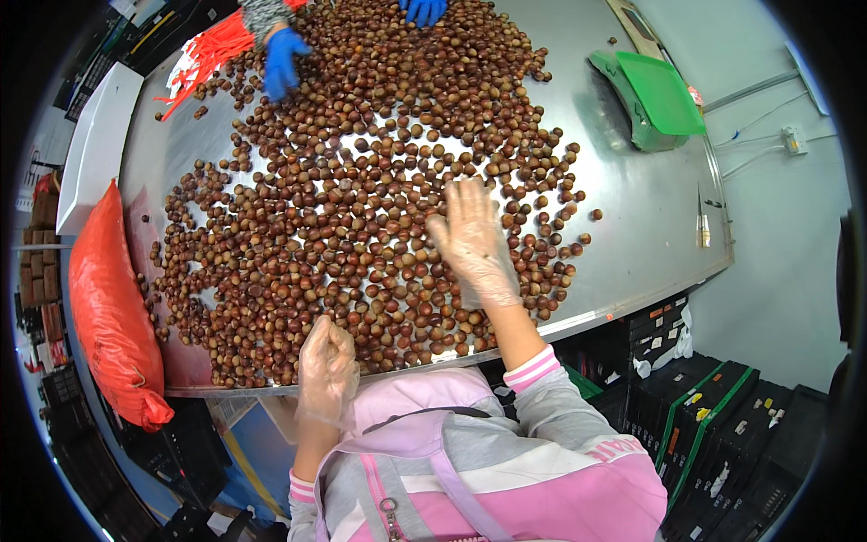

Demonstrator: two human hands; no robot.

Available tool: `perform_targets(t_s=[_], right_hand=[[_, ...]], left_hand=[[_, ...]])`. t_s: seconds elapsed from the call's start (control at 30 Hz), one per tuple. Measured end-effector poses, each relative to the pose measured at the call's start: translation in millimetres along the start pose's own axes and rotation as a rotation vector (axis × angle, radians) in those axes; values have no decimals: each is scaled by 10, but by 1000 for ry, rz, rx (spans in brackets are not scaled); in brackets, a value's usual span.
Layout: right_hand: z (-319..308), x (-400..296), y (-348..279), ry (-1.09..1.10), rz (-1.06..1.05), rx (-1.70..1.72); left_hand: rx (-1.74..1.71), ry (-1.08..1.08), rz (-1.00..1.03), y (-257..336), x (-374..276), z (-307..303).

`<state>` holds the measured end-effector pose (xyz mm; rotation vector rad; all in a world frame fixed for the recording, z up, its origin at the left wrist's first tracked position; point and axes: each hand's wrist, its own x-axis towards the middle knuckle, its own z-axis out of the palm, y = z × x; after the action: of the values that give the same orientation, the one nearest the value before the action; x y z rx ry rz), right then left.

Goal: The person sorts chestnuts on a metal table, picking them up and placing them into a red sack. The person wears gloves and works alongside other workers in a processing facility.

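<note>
A wide spread of brown chestnuts covers much of the stainless steel table, mostly one layer deep before me and heaped at the far side. My right hand, in a clear plastic glove, lies palm down over the chestnuts right of the middle, fingers stretched forward and thumb apart. Close to the table's front edge is my left hand, also in a clear glove. Its fingers are curled in, and their inner side is hidden, so whether a chestnut is inside cannot be told.
A full red sack leans at the left edge, beside a white box. Red mesh netting lies far left. Another person's blue-gloved hands reach over the heap. A green scoop-like container sits back right; black crates stand below right.
</note>
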<state>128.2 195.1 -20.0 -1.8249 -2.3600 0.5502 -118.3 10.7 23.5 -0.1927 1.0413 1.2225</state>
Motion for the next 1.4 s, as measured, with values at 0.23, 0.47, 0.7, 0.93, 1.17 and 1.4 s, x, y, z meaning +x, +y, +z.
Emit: perform_targets(t_s=[0.23,0.47,0.7,0.93,1.17,1.4], right_hand=[[-113,165,-70,207,-161,120],[-262,1127,936,278,118,-61],[31,1259,672,160,16,-247],[92,968,430,141,-182,-99],[-230,559,443,151,-240,301],[-530,-153,2147,489,124,158]], left_hand=[[6,30,21,23,27,-24],[-8,55,-22,-1,70,20],[-86,148,-33,-8,62,84],[-25,61,-31,-43,109,13],[-14,84,-6,-24,59,49],[11,113,4,-58,81,50]])
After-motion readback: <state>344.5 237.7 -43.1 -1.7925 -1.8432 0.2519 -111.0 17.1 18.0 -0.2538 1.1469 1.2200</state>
